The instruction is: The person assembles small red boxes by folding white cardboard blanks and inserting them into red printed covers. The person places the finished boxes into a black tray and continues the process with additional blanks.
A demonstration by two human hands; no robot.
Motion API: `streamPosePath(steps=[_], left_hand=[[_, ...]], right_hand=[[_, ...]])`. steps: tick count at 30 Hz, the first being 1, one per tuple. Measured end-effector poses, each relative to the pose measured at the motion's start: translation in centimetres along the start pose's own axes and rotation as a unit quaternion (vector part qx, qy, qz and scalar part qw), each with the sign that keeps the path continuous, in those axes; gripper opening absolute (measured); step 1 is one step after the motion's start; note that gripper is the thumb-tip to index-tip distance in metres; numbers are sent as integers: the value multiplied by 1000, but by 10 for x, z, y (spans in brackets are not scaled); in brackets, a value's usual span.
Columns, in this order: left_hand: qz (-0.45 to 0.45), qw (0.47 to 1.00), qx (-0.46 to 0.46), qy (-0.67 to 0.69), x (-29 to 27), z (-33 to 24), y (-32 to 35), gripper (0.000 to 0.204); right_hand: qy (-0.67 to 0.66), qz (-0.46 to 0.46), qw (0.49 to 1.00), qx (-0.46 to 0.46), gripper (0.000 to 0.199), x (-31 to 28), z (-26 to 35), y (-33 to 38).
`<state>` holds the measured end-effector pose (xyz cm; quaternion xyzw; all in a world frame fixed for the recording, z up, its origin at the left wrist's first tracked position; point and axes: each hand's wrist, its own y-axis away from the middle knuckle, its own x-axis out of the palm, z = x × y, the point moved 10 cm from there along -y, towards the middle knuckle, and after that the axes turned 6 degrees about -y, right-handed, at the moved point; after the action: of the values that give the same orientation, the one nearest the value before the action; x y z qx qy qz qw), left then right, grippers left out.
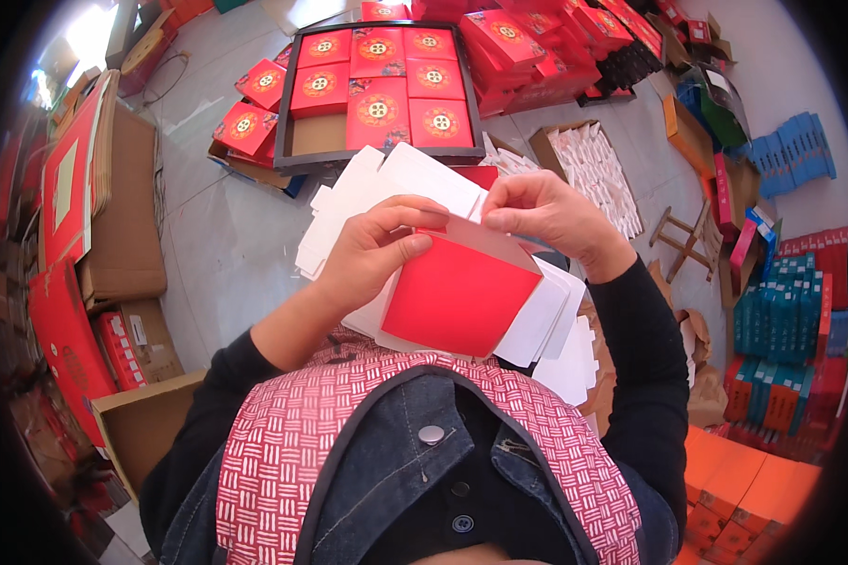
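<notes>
Between my two hands is a partly folded red cardboard box (pixel 462 297), its red face toward me and its pale inner side showing along the far edge. My left hand (pixel 372 247) pinches its far left corner between thumb and fingers. With thumb and forefinger together, my right hand (pixel 554 218) grips the box's far edge near a white flap. Under the box, over my lap, lies a stack of flat white box blanks (pixel 347 209) with cut tabs; more of their edges stick out at the right. My right fingertips partly hide the flap.
Beyond my hands stands a dark-framed tray (pixel 287 99) of finished red boxes. More red boxes (pixel 523 47) are heaped behind it. A carton of small white packets (pixel 594 169) and a wooden stool (pixel 685 240) are at right. Flattened cartons (pixel 122 202) lean at left; orange boxes (pixel 754 485) sit near right.
</notes>
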<state>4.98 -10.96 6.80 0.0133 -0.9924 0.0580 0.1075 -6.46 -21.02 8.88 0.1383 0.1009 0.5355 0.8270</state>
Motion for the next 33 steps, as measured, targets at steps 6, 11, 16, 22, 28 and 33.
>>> streamPosePath(steps=[6,11,16,22,28,33], left_hand=[[4,1000,0,12,1,0,3,22],[-9,999,28,17,-3,0,3,42],[8,999,23,22,3,-3,4,45],[7,999,36,6,5,-4,4,31],[10,999,39,-30,1,0,2,17],[-7,999,28,-39,-7,2,2,15]], right_hand=[[47,20,999,0,25,27,16,-1],[114,-38,992,-24,31,26,21,4],[298,-64,934,-184,28,38,47,16],[274,-77,938,-199,24,39,45,19],[194,-32,964,-176,18,35,37,14],[-16,-143,978,-150,28,-18,0,49]])
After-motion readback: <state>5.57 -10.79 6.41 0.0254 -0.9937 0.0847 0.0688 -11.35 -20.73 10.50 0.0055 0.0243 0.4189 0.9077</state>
